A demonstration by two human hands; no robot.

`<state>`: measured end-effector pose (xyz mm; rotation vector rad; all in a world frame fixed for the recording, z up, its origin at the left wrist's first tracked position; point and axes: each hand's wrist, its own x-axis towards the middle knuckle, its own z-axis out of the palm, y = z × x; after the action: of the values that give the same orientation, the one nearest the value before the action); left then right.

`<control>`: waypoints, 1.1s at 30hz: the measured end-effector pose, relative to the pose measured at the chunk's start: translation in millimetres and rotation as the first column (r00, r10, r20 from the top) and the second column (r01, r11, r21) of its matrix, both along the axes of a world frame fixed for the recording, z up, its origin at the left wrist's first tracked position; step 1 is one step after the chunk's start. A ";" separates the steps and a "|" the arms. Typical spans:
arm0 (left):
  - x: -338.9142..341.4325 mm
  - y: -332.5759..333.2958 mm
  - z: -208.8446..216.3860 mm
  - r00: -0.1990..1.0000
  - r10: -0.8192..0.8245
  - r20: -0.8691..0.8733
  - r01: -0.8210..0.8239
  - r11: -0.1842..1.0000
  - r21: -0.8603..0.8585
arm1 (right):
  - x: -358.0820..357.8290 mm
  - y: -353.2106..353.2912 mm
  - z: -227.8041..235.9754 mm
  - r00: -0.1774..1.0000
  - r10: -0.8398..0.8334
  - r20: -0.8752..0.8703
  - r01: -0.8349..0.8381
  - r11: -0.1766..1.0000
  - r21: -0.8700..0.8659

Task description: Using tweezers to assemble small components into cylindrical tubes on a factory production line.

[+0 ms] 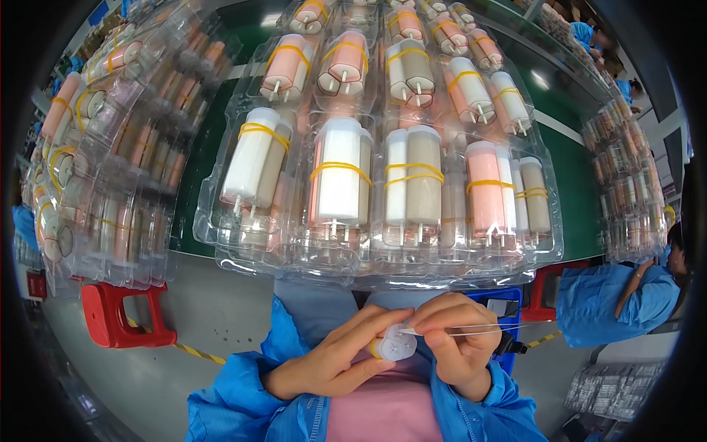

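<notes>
My left hand (339, 359) is closed around a white cylinder (398, 345) with a yellow band at its side. The cylinder's round whitish end faces up, and most of its body is hidden by fingers and sleeve. My right hand (460, 340) pinches a small white tip at that round end. Thin pale strands (490, 326) run from the right fingers out to the right; what they are made of I cannot tell. Beyond both hands stands a stack of transparent plastic trays (324, 271), holding bundled white, pink and grey-beige cylinders (341, 173) with yellow rubber bands and thin white stems.
More loaded tray stacks stand at the left (140, 221) and the right (630, 184) on a green table (193, 214). Red stools (121, 315) sit below its edge. A blue crate (508, 359) lies beside my right arm. A person in blue (618, 298) works at the right.
</notes>
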<state>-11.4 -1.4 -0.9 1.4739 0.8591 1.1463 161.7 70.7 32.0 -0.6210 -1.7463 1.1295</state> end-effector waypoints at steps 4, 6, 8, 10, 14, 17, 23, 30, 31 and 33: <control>0.4 -0.6 0.0 1.000 -0.003 0.015 0.002 1.000 0.011 | 0.6 1.5 -0.3 0.999 0.032 -0.015 -0.031 0.999 0.010; 0.8 0.5 1.1 1.000 -0.010 0.026 0.009 0.999 0.041 | 1.4 1.7 -1.8 0.999 0.038 -0.018 -0.038 0.999 0.004; 0.8 0.3 0.8 1.000 -0.015 0.020 0.014 0.999 0.043 | 1.5 1.0 -4.3 0.998 0.040 -0.056 -0.041 0.999 -0.029; 0.4 -0.1 0.8 1.000 -0.016 0.009 0.016 0.999 0.031 | 1.8 0.7 -5.8 0.996 0.044 -0.082 -0.048 0.998 -0.049; -0.4 -1.1 0.5 1.000 -0.020 -0.013 0.020 1.000 -0.002 | 3.4 1.1 -7.4 0.994 0.058 -0.097 -0.063 0.997 -0.053; 0.6 -0.9 0.2 1.000 -0.025 0.000 0.025 0.999 0.020 | 3.9 2.1 -8.6 0.992 0.072 -0.104 -0.078 0.996 -0.052; -0.1 -1.9 0.8 0.999 -0.029 -0.020 0.029 1.000 -0.001 | 4.8 3.9 -9.4 0.987 0.095 -0.127 -0.102 0.993 -0.052; 0.2 1.2 2.7 1.000 0.022 -0.013 -0.021 0.996 0.088 | 0.1 6.7 0.6 0.995 0.099 0.016 -0.100 0.993 0.065; -0.3 0.8 3.0 1.000 0.016 -0.017 -0.015 0.998 0.065 | 0.2 6.9 0.9 0.994 0.101 0.027 -0.103 0.992 0.069; -1.3 -0.4 4.0 1.000 0.005 -0.024 -0.005 1.000 0.021 | 0.9 7.5 1.2 0.993 0.106 0.050 -0.110 0.991 0.078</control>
<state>-12.7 -1.8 3.0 1.5063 0.8700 1.1463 162.6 78.2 33.3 -0.5124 -1.8743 1.1205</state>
